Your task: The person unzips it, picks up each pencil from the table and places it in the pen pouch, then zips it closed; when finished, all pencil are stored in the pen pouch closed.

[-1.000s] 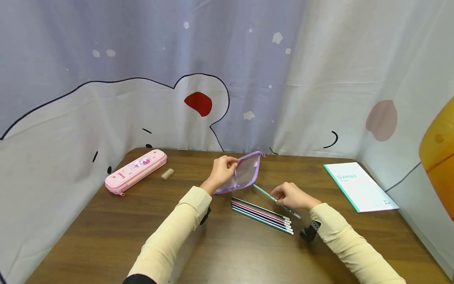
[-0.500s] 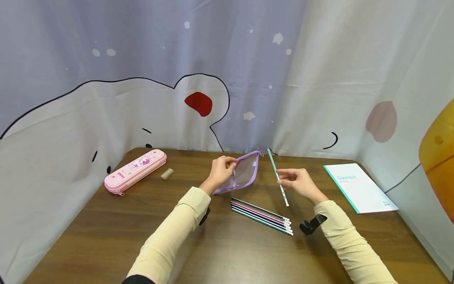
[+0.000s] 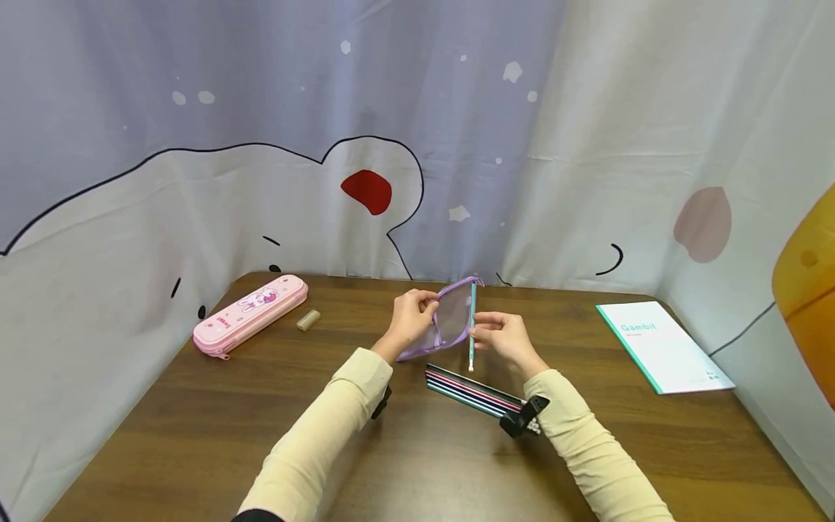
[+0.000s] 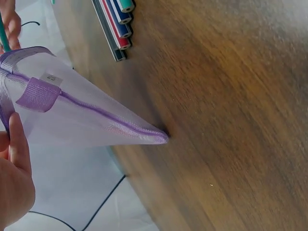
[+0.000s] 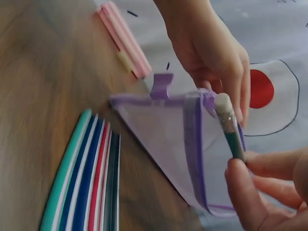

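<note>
My left hand [image 3: 410,317] pinches the upper edge of a purple-trimmed mesh zip pouch [image 3: 454,313], which stands tilted on the table with its mouth toward the right. In the left wrist view the pouch [image 4: 96,110] tapers to a corner on the wood. My right hand [image 3: 504,337] pinches a green pencil [image 3: 472,341] near its middle, eraser end down, beside the pouch's mouth. That pencil's white eraser [image 5: 223,102] shows large in the right wrist view. Several striped pencils [image 3: 472,390] lie side by side under the right wrist, their eraser ends partly hidden by a black wrist strap.
A pink pencil case [image 3: 251,315] lies at the table's back left, with a small beige eraser [image 3: 308,320] next to it. A white booklet [image 3: 664,346] with a green spine lies at the right. A patterned curtain [image 3: 457,145] hangs behind the table [image 3: 417,464].
My right hand has lifted the green pencil off the table, turned it upright and brought it left to the pouch. The left hand keeps its hold on the pouch.
</note>
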Tool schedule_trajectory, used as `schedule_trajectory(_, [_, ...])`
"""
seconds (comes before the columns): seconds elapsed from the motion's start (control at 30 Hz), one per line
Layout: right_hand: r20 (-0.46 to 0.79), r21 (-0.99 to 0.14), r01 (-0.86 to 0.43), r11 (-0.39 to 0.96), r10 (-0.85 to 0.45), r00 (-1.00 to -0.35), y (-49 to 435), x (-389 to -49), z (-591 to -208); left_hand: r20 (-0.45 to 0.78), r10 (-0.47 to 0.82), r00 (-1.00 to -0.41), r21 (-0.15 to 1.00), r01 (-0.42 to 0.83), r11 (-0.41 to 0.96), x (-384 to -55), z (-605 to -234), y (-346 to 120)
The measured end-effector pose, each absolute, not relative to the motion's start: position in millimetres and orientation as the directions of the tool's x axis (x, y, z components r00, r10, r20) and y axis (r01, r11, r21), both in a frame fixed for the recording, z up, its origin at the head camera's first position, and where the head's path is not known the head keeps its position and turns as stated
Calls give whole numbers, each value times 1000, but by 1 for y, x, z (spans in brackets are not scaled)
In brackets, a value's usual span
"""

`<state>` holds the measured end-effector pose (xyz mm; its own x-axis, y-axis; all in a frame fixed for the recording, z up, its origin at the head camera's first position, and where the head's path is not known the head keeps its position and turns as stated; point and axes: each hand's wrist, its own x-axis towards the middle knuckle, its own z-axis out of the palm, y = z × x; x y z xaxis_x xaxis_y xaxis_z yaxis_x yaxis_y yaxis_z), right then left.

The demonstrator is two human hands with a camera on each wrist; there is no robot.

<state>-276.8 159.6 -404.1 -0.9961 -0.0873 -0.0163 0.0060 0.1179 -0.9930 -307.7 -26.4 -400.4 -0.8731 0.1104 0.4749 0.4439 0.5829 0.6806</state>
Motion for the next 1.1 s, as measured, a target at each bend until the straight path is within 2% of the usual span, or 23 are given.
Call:
schedule_trajectory(0.27, [-181, -983, 181, 26, 9, -983, 142, -293, -407, 452, 181, -874, 684, 470, 558, -304, -401, -21])
schedule_trajectory(0.4, [-197, -979, 200, 44, 61, -979, 135, -298, -410, 446, 216, -868, 671, 485, 561, -304, -401, -20])
schedule_trajectory(0.63, [-151, -975, 172, 138, 151, -977, 123, -302, -414, 444, 220, -868, 675, 486, 555, -302, -400, -21])
schedule_trajectory(0.83, [-115, -976, 133, 175, 110, -987, 121, -300, -413, 408, 224, -885, 707, 462, 535, -302, -398, -20])
schedule_trajectory(0.97, [-43, -979, 53, 195, 54, -998, 131, -293, -412, 395, 216, -893, 718, 447, 534, -302, -397, -21])
schedule_trajectory(1.1, [70, -938, -103, 331, -110, -991, 151, -283, -410, 393, 196, -898, 723, 434, 538, -304, -398, -23])
